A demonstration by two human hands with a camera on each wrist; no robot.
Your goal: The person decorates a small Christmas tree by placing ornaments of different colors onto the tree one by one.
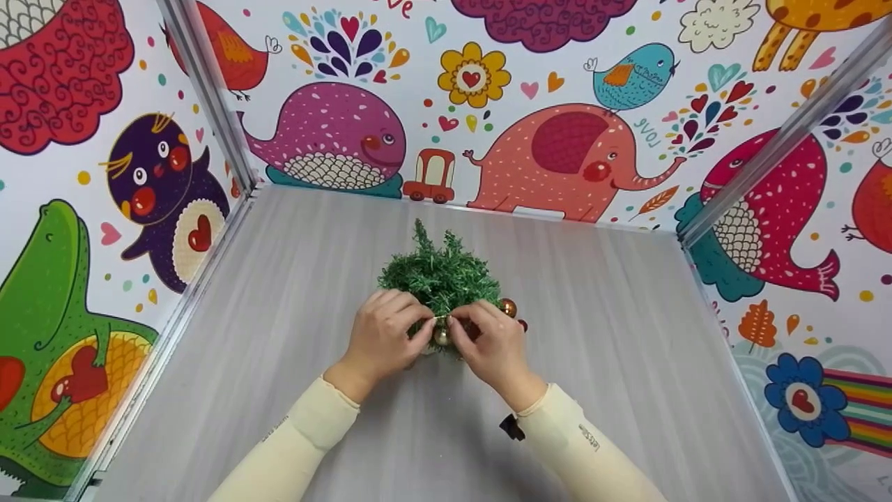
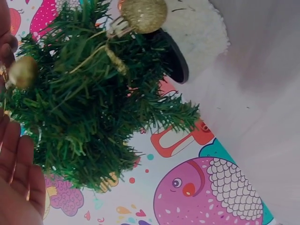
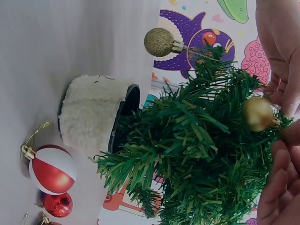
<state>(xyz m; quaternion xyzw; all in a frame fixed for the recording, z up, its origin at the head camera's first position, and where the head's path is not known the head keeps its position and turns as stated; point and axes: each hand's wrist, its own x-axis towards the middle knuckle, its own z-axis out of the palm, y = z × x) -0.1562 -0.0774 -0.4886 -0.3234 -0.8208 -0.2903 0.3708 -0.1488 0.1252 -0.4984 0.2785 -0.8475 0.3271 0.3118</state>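
Note:
A small artificial Christmas tree (image 1: pixel 442 268) stands in a white fluffy pot (image 3: pixel 89 112). My left hand (image 1: pixel 387 331) and right hand (image 1: pixel 491 341) meet at its near side. Between their fingertips a thin gold hanging loop (image 1: pixel 441 317) is pinched from both ends. Just below it in the head view shows a gold bauble (image 1: pixel 442 336). A smooth gold bauble (image 3: pixel 258 114) is close to my fingers in the right wrist view, against the branches. Lower on the tree, a glittery gold bauble (image 3: pixel 159 42) hangs by a string near the pot.
Right of the tree, a copper bauble (image 1: pixel 509 307) and a small red bauble (image 3: pixel 58 204) lie on the grey table (image 1: pixel 599 390). Beside the pot is a red and white bauble (image 3: pixel 52 169) with a gold loop. Printed panels (image 1: pixel 432 90) enclose the table's back and sides.

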